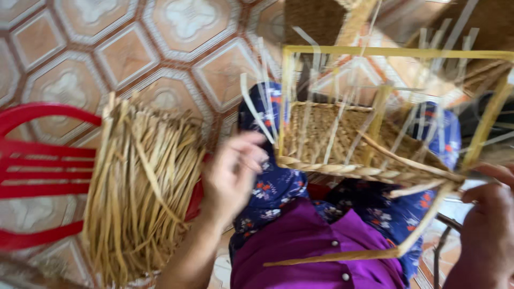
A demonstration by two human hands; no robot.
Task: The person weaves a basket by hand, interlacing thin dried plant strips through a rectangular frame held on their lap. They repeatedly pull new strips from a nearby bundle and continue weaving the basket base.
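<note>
1. Left hand (pixel 233 174) is seen loosely curled and blurred, fingertips at the near-left corner of the basket (pixel 342 144); whether a strand is pinched cannot be told.
2. Right hand (pixel 490 225) is seen at the frame's right edge, fingers bent at the basket's near-right corner; a grip on a strand or on the frame is likely, but cannot be confirmed.
3. Step judged: weaving of the basket wall on the wooden frame (pixel 393 52), with the lowest braided row (pixel 364 171) laid along the near side.
4. Next move is judged to call for a fresh strand taken from the bundle and threaded between the upright stakes (pixel 337 128).
5. The basket is held between both hands, resting over the lap on floral blue cloth (pixel 278 187) and a purple shirt (pixel 316 246).
6. A bundle of dried straw (pixel 142 187) is laid on a red plastic chair (pixel 37 171), just left of the left hand.
7. Patterned floor tiles (pixel 128 53) are seen beyond.
</note>
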